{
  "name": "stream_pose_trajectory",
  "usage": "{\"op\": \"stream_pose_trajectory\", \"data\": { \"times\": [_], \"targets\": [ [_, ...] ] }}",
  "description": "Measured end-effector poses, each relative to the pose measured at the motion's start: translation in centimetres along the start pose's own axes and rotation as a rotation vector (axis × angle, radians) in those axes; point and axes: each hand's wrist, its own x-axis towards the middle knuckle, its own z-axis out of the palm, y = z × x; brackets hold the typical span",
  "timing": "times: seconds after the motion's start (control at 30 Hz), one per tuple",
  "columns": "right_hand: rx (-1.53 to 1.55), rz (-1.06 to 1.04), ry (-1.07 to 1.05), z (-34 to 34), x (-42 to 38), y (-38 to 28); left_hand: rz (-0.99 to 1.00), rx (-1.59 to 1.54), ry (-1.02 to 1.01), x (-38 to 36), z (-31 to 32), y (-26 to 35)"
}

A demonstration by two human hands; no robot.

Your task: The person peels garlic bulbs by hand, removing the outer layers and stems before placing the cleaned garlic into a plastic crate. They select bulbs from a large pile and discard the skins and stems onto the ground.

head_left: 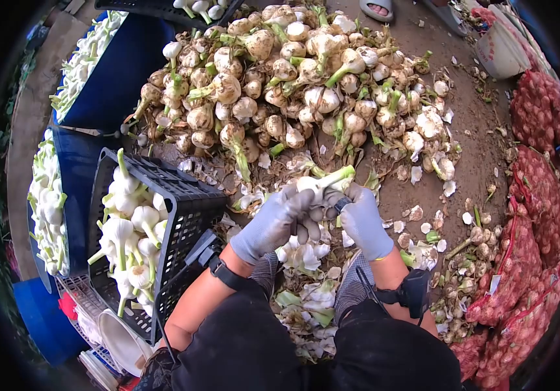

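A garlic bulb [319, 186] with a thick green stem is in my gloved left hand [286, 218], its stem pointing right. The fingers are closed around the bulb's underside. My gloved right hand [363, 221] is closed close beside it, below the stem. A small dark object [342, 204], like a tool handle, shows between its fingers; its working end is hidden. Just beyond both hands rises a large heap of soil-stained garlic [273, 85]. Peeled white skins [303, 257] lie on the ground beneath the hands, between my legs.
To the left, a black plastic crate [189, 189] holds cleaned garlic, with blue tubs [94, 78] of garlic behind it. Red mesh sacks [527, 260] of garlic line the right side. A white bucket [503, 53] and another person's sandalled foot [378, 9] are at the far side.
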Motion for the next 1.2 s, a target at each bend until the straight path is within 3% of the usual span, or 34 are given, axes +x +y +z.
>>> {"op": "stream_pose_trajectory", "data": {
  "times": [0.07, 0.1, 0.13, 0.2, 0.23, 0.27, 0.33, 0.4, 0.43, 0.5, 0.53, 0.57, 0.63, 0.73, 0.8, 0.83, 0.9, 0.93, 1.0, 1.07, 1.13, 1.17, 1.2],
  "targets": [
    [0.052, -0.035, 0.023, 0.2, -0.1, 0.3, -0.144, -0.327, -0.082, 0.0, -0.3, 0.0],
    [0.052, -0.033, 0.023, 0.3, -0.6, 0.8, -0.114, -0.231, -0.08, 0.6, -1.4, -0.8],
    [0.078, -0.056, -0.084, 0.4, -1.2, 1.4, 0.263, 0.399, 0.202, 1.2, -1.4, -0.8],
    [0.099, -0.09, -0.182, 0.1, -1.1, 1.3, 0.193, 0.154, 0.319, 1.4, -1.0, -0.7],
    [-0.082, -0.122, -0.11, 0.2, -0.9, 0.8, 0.297, 0.167, 0.341, 1.1, -0.4, 0.5],
    [-0.262, -0.154, -0.038, 0.2, -0.9, 0.3, 0.344, 0.129, 0.179, 0.5, -0.6, 1.3],
    [-0.214, -0.096, -0.052, -0.1, -1.0, 0.2, 0.148, 0.173, 0.034, -0.2, 0.9, 3.1],
    [-0.291, -0.284, -0.133, -0.5, -0.9, 0.8, 0.166, 0.191, 0.034, 0.5, -0.5, 0.9],
    [-0.292, -0.289, -0.13, -0.8, -0.6, 0.7, 0.19, 0.209, 0.03, 0.9, -0.8, 0.7],
    [-0.768, -0.217, 0.056, -1.6, 0.0, 0.8, 0.111, 0.074, 0.024, 0.8, -0.6, 0.0],
    [-0.768, -0.216, 0.057, -1.7, 0.2, 1.0, 0.03, -0.061, 0.02, 0.6, -0.4, -0.2],
    [-0.816, -0.238, 0.097, -1.8, 0.3, 1.2, 0.121, -0.252, -0.081, 0.6, -0.3, -0.5],
    [-0.865, -0.251, 0.137, -1.8, 0.0, 1.6, 0.142, -0.207, -0.056, 1.0, -0.1, -0.8],
    [0.185, 0.225, 0.04, -1.1, -0.5, 1.9, 0.096, -0.146, 0.138, 1.4, -0.1, -0.4],
    [0.255, 0.207, 0.067, -0.5, -0.7, 1.9, 0.176, -0.119, 0.078, 1.0, -0.8, -0.9],
    [0.211, 0.17, 0.073, -0.2, -0.9, 1.5, 0.171, -0.116, 0.079, 1.0, -0.6, -0.8],
    [0.053, 0.027, 0.068, 0.1, -1.0, 2.3, 0.158, 0.273, 0.106, 0.7, 0.1, -0.4],
    [0.052, 0.031, 0.068, 0.2, -1.3, 2.5, 0.155, 0.271, 0.107, 0.6, -0.1, 0.1],
    [-0.614, -0.377, 0.066, 0.0, -1.8, 2.8, 0.345, 0.946, 0.061, 0.9, -0.8, 1.2],
    [-0.59, -0.388, 0.037, -0.2, -1.9, 1.8, 0.446, 0.878, 0.142, 0.9, -0.4, 1.7],
    [-0.681, -0.492, -0.006, -0.7, -1.7, 1.3, 0.4, 0.866, 0.033, 0.5, -0.3, 2.9],
    [-0.741, -0.479, 0.038, -0.7, -2.3, 0.2, 0.263, 0.627, 0.08, 0.6, -0.3, 2.4],
    [-0.741, -0.479, 0.041, -0.8, -2.3, -0.1, 0.264, 0.628, 0.078, 0.7, -0.5, 1.9]
  ]
}}
